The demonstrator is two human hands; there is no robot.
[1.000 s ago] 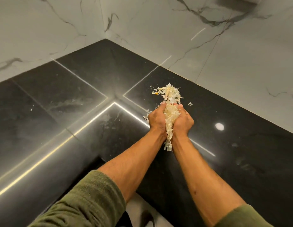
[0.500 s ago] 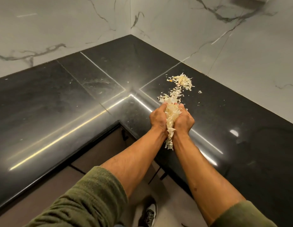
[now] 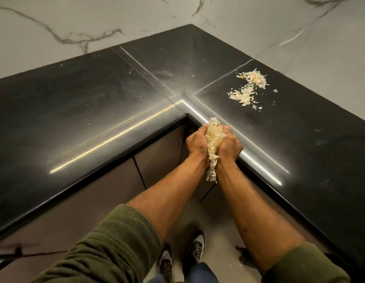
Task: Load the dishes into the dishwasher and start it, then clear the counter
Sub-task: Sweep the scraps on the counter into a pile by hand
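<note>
Both hands are cupped together, left hand [image 3: 198,142] and right hand [image 3: 230,145], squeezing a wad of peels [image 3: 213,139] between the palms, with a tail hanging down past my wrists. A second ago they were out over the counter [image 3: 96,103] against the heap; now they have pulled back past its inner corner and hang above the floor. Beyond my fingers and to the right, well apart, leftover scraps [image 3: 250,86] lie scattered near the wall. I judge this load is headed for a bin, and another pass is needed before the counter is clear.
</note>
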